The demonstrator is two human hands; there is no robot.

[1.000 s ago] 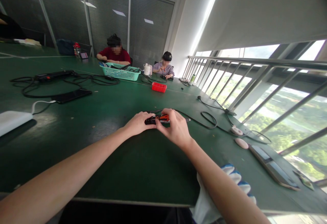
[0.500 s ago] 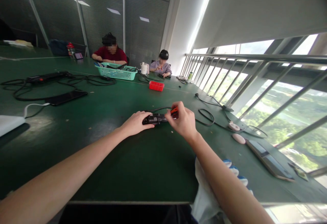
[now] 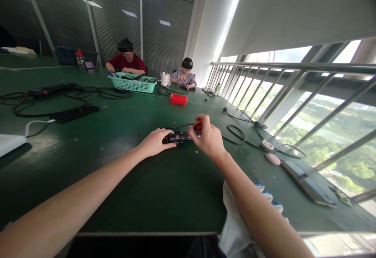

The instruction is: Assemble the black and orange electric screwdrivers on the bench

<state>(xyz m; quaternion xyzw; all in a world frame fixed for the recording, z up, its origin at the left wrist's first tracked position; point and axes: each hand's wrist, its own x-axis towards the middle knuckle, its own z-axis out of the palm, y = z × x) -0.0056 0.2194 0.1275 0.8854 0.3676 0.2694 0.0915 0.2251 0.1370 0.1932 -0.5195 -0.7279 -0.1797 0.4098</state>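
A small black device (image 3: 177,136) lies on the green table (image 3: 164,183) in front of me. My left hand (image 3: 154,142) rests on its left end, fingers curled over it and pressing it down. My right hand (image 3: 208,137) is closed round a small tool with an orange handle (image 3: 198,125), held upright at the device's right end. A thin black cable runs from the device toward the back.
A red tray (image 3: 179,99), a teal basket (image 3: 132,82) and a white jug (image 3: 165,79) stand farther back, where two people sit. Black cables and a power strip (image 3: 47,89) lie left; a phone (image 3: 307,182), two pale earbud cases and a cable loop lie right. A white-blue glove (image 3: 249,207) lies at the near edge.
My right hand lifted the orange-handled tool from lying flat on the device to upright at its right end. My left hand has stayed on the device.
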